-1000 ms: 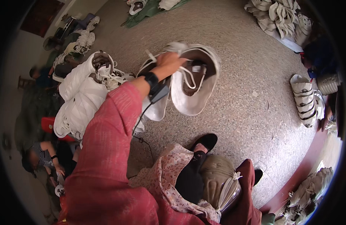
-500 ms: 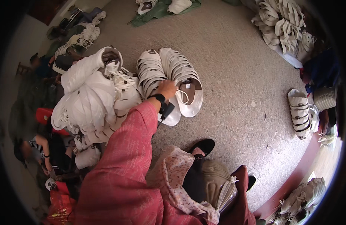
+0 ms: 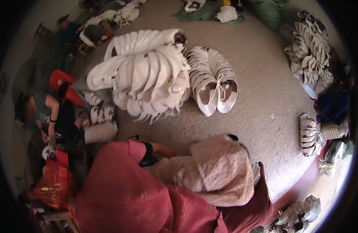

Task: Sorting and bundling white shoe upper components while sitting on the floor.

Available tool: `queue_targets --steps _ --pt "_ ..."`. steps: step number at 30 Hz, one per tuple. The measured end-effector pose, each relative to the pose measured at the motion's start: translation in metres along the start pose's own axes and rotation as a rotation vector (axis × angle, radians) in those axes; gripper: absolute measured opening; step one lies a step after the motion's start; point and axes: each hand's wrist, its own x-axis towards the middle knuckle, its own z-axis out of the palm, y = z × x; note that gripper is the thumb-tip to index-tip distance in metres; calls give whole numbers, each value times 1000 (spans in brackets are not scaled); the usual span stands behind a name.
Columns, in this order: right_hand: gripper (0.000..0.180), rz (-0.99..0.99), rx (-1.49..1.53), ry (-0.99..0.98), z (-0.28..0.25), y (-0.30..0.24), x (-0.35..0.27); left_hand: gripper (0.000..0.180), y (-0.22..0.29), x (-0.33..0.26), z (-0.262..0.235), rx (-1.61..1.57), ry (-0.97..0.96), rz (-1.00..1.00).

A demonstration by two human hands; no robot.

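Observation:
My left hand (image 3: 163, 150) is low over my lap, a black band round its wrist. It lies beside the pale patterned cloth (image 3: 221, 167), and its fingertips are blurred and partly hidden. My right hand does not show; only red sleeve fabric lies at that side. In front of me on the floor, two nested rows of white shoe uppers (image 3: 212, 79) lie side by side, joined by a white lace at the near end. Left of them is a larger heap of nested white shoe uppers (image 3: 148, 73), loose ends hanging at its near side.
A person in a striped top (image 3: 45, 108) sits at the left, close to a red bag (image 3: 54, 184) and smaller upper stacks (image 3: 101, 132). More uppers are piled at the far right (image 3: 309, 54), mid right (image 3: 308, 134) and lower right (image 3: 297, 215). Green cloth (image 3: 202, 14) lies far off.
My left hand has let go of the lace at the paired rows and drawn back to my lap. The patterned cloth now covers more of my lap. The view has shifted left.

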Motion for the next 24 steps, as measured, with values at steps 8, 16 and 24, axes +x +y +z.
queue_targets --steps 8,16,24 --pt "66 -179 -165 180 -49 -41 -64 37 -54 -55 63 -119 157 79" --pt "73 -205 -231 109 -56 -28 -73 36 -64 -57 69 -176 352 186" --pt "63 -541 -695 165 -56 -46 -98 35 -36 -31 29 -220 492 297"
